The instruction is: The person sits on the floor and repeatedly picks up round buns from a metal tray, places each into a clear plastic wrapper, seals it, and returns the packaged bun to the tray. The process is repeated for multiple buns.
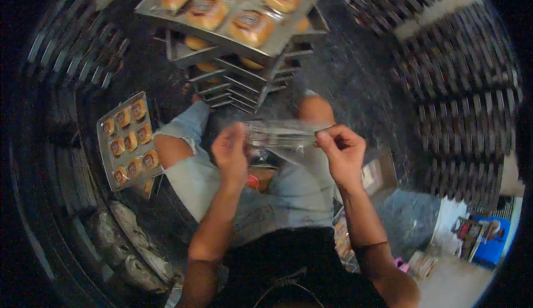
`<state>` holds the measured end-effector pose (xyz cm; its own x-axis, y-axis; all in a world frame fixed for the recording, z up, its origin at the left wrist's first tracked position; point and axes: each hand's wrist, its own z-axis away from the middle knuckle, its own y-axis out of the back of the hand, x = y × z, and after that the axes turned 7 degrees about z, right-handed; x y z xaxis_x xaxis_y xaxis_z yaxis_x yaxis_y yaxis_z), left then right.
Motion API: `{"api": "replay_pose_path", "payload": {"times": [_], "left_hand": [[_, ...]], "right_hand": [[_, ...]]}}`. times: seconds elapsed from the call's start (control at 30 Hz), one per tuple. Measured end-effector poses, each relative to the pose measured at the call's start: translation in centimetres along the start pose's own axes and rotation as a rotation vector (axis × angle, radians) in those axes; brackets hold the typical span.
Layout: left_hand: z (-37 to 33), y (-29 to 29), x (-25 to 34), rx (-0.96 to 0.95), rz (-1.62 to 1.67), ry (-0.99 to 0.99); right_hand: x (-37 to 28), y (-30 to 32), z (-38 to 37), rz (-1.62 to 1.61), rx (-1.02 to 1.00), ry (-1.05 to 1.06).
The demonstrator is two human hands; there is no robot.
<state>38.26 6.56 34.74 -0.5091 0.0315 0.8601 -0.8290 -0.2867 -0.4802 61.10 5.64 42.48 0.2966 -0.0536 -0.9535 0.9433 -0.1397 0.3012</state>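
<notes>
A clear plastic bag [288, 136] with dark print near its left end is stretched between my two hands, above my lap. My left hand [230, 152] grips the printed end, its fingers slightly blurred. At the other end, my right hand [343, 152] pinches the plastic between thumb and fingers. The bag looks flat. Beyond my hands, a metal tray [222, 33] of wrapped buns [252, 27] tops a stack of trays set crosswise. Something red [253, 181] shows in a brown box-like thing between my legs, mostly hidden.
To my left on the floor lies another tray [111, 172] of wrapped buns. Tall stacks of dark trays [463, 113] line the right side, with more at the far left [78, 41]. An open cardboard box [383, 177] stands by my right forearm. Crumpled sacks [133, 241] lie at lower left.
</notes>
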Motion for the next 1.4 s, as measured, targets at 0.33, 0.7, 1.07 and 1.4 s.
{"api": "replay_pose_path", "payload": {"times": [0.33,0.7,1.07,1.4], "left_hand": [[-6.2,10.0,-3.7,0.393,0.763,0.436],[-6.2,7.2,-0.2,0.287,0.801,0.501],[-4.3,11.5,4.2,0.455,-0.538,-0.524],[3.0,3.4,3.2,0.055,-0.282,-0.086]], "right_hand": [[-9.9,-21.8,-39.9,0.665,-0.177,0.910],[-15.3,-30.7,-43.7,0.572,-0.307,0.473],[-12.2,-12.0,-17.8,0.037,-0.190,0.594],[1.9,-1.4,2.8,-0.681,-0.366,-0.635]]}}
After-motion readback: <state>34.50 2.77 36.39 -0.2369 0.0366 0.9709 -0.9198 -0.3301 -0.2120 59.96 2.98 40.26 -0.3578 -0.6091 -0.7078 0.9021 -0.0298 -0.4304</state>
